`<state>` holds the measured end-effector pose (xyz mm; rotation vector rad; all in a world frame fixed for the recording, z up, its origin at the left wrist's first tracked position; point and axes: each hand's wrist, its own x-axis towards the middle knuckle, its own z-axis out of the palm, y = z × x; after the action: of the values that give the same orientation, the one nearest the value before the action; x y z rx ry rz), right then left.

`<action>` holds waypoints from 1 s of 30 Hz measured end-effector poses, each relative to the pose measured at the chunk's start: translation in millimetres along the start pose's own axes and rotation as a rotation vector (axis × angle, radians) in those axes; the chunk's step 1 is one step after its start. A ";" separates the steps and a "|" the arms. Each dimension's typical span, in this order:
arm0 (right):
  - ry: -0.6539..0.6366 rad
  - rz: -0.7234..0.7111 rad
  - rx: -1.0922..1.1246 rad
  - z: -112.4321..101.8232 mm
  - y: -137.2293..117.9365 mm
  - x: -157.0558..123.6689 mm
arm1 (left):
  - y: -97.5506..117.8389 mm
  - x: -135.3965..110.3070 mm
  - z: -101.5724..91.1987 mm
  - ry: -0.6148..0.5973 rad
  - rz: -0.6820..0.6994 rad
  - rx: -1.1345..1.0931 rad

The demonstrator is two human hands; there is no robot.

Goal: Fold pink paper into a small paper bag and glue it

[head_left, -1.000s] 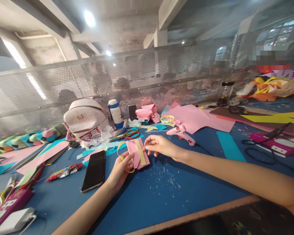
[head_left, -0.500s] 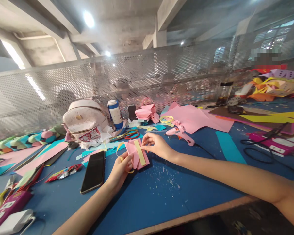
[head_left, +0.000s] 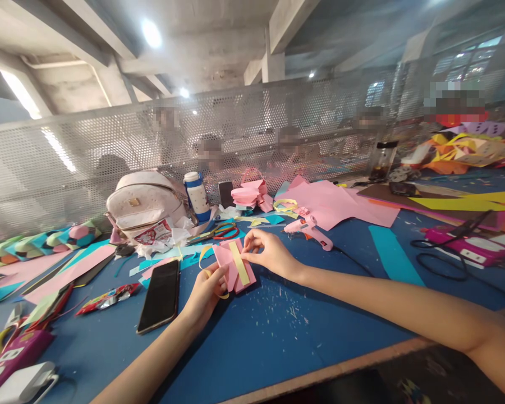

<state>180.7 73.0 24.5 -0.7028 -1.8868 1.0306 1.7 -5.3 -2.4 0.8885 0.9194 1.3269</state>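
A folded pink paper piece (head_left: 223, 256) is held just above the blue table, with a pale yellow paper strip (head_left: 241, 264) lying across its face. My left hand (head_left: 208, 286) grips its lower left edge between thumb and fingers; a curled end of yellow strip loops out near those fingers. At the upper right edge, my right hand (head_left: 267, 252) pinches the paper and strip between thumb and forefinger. Just beyond my right hand lies a pink glue gun (head_left: 309, 231) with its black cord. A black phone (head_left: 159, 296) rests left of my left hand.
Behind stand a pale backpack (head_left: 147, 202), a white and blue bottle (head_left: 197, 196) and pink paper shapes (head_left: 250, 195). Scissors (head_left: 225, 231) lie among scraps. Pink sheets (head_left: 336, 202) and a magenta power strip (head_left: 477, 247) occupy the right. A perforated metal screen (head_left: 235, 123) runs along the back.
Both hands keep the same hold on the pink paper. The whole view has shifted very slightly; nothing else has visibly moved on the table.
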 end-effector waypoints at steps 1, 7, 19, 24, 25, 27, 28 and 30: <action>-0.003 0.000 -0.005 -0.3 -1.0 -1.2 | -0.4 0.3 -0.3 0.000 -0.001 0.001; 0.012 -0.009 -0.007 2.7 -4.0 -5.8 | -3.1 3.3 -2.7 -0.003 0.000 0.008; 0.033 -0.048 0.044 4.6 2.2 -4.3 | -1.9 0.8 -1.4 -0.013 -0.002 0.023; 0.024 -0.052 0.079 4.8 2.9 -4.8 | -1.0 0.9 -1.3 -0.029 -0.006 0.032; 0.022 -0.051 0.088 4.7 3.2 -4.9 | -0.7 1.2 -1.6 -0.032 -0.008 0.033; 0.018 -0.049 0.105 4.3 4.0 -5.2 | 0.3 1.5 -2.1 -0.040 -0.015 0.035; 0.017 -0.047 0.113 4.1 4.4 -5.3 | 1.1 1.4 -2.2 -0.045 -0.018 0.035; 0.015 -0.042 0.128 3.7 5.0 -5.4 | 2.9 1.0 -2.3 -0.058 -0.025 0.036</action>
<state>180.4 69.9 16.8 -0.5932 -1.7978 1.1050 -1.5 -4.1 -0.7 0.9357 0.9084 1.2601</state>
